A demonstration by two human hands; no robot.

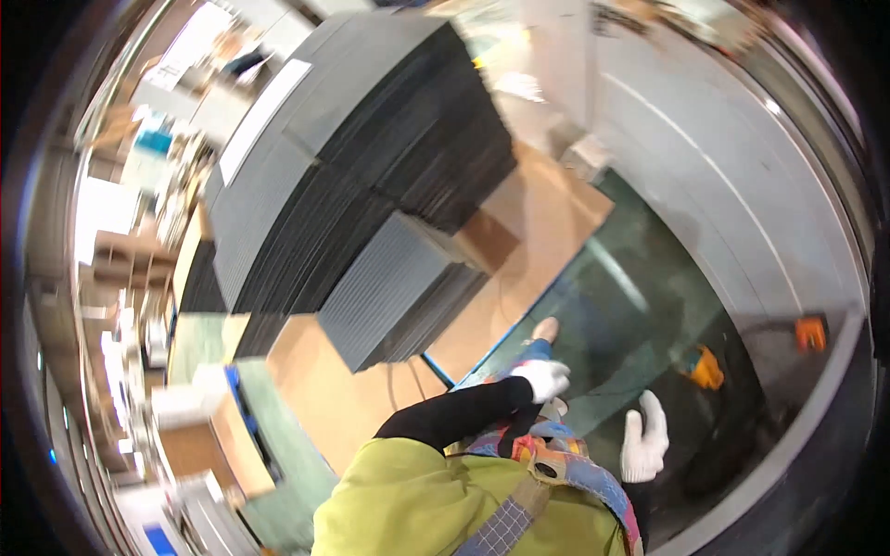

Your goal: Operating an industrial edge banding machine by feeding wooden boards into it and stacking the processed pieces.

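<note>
Both hands are seen empty and gloved in white, hanging over the green floor (640, 278) well clear of the tall stack of dark sheets (371, 157). The left hand (544, 378) is carried at the end of a black sleeve, its fingers curled loosely and closed on nothing; the right hand (645, 437) is held lower and further from the stack, fingers spread wide, nothing gripped. A smaller pile of grey ribbed sheets (399, 287) is set against the near foot of the tall stack, on a brown board base (519, 269) that reaches out from under the stack toward the floor. An orange object (706, 368) is lying on the floor, on the far side of the hands from the stack. The view is tilted and blurred, so finer detail cannot be told. As a judgement, a walking or turning step between handlings is in hand, nothing being lifted. A next lift from the grey pile would call for the body to be turned toward the stack and both hands brought to a sheet's edges.
</note>
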